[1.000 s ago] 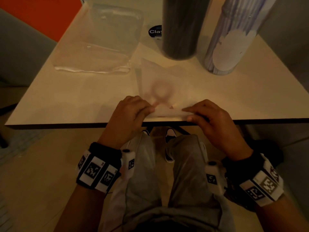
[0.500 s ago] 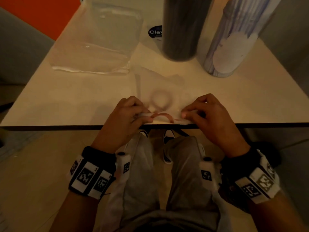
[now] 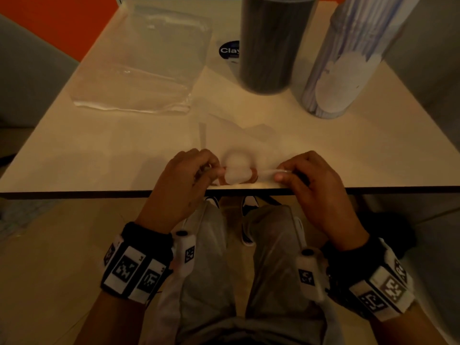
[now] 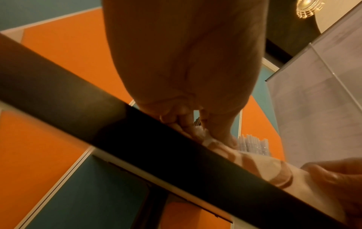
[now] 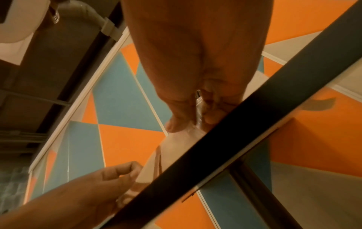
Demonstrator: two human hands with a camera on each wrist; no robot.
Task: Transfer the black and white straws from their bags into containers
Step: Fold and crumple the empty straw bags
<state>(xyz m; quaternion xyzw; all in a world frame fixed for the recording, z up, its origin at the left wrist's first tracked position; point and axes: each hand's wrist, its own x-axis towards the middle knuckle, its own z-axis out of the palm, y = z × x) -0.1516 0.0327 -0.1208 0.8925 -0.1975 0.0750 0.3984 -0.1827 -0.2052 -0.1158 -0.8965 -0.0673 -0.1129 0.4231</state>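
Observation:
A clear empty bag (image 3: 239, 170) with a reddish printed ring lies at the near table edge, its near part folded over. My left hand (image 3: 211, 170) pinches the fold's left end and my right hand (image 3: 281, 174) pinches its right end. The left wrist view shows the left hand (image 4: 192, 122) on the bag (image 4: 260, 167); the right wrist view shows the right hand (image 5: 192, 114) pinching plastic. A tall container of black straws (image 3: 268, 46) stands at the back centre. A clear container of white straws (image 3: 348, 66) stands to its right.
A second flat clear bag (image 3: 149, 63) lies at the back left of the pale table (image 3: 74, 170). A round dark sticker (image 3: 230, 49) sits beside the black container. The table's dark front edge (image 3: 99, 195) runs just under my hands; my knees are below it.
Both hands have folded the bag's near edge over, away from me, so the fold now covers part of the printed ring. The containers and the other bag have not moved.

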